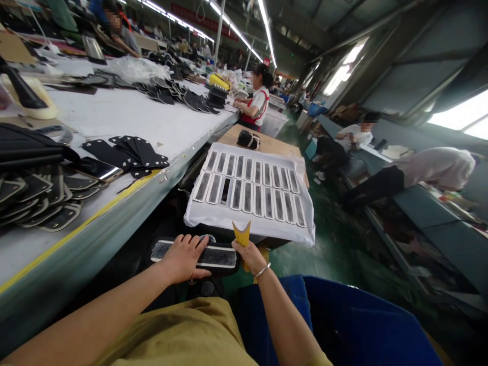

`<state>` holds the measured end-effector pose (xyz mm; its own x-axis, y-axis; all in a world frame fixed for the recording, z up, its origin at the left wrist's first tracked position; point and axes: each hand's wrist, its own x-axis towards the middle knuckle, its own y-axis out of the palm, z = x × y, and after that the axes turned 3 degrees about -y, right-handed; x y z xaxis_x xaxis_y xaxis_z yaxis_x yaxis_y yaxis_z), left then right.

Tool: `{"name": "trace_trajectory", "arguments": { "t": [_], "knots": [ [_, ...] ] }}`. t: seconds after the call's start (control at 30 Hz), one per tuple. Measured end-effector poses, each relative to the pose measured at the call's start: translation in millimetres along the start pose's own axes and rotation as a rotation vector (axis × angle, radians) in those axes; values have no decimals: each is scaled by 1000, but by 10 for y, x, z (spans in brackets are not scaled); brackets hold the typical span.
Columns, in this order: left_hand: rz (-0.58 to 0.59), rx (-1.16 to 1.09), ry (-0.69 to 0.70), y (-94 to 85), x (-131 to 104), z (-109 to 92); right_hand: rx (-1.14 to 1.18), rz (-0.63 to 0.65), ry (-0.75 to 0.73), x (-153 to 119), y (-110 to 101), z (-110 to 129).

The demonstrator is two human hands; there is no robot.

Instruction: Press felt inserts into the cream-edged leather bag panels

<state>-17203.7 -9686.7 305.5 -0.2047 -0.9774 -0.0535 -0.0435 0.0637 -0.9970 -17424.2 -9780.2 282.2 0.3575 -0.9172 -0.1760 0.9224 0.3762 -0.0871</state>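
Note:
My left hand is wrapped over a long dark padded piece with white edges, its fingers across the top and the thumb below. At the right end of that piece, my right hand grips a yellow tool with a forked tip pointing up. Just beyond both hands stands a tray lined with white sheeting. Two rows of white-edged dark rectangular pieces lie on it, with one dark gap in the nearer row.
Along the left runs a white worktable with black cut pieces and a phone. A blue bin stands at my right. Several people are around, one in a red apron past the cardboard.

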Motion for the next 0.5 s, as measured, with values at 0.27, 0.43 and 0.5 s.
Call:
{"name": "trace_trajectory", "arguments": {
  "t": [0.27, 0.43, 0.5],
  "knots": [
    [-1, -22, -59, -16, -43, -4, -118, -8, -40, 30, 122, 24],
    [64, -146, -70, -9, -54, 91, -121, -148, 17, -32, 52, -188],
    [107, -189, -50, -16, -60, 142, -187, -193, 58, 31, -84, -330]
  ]
}}
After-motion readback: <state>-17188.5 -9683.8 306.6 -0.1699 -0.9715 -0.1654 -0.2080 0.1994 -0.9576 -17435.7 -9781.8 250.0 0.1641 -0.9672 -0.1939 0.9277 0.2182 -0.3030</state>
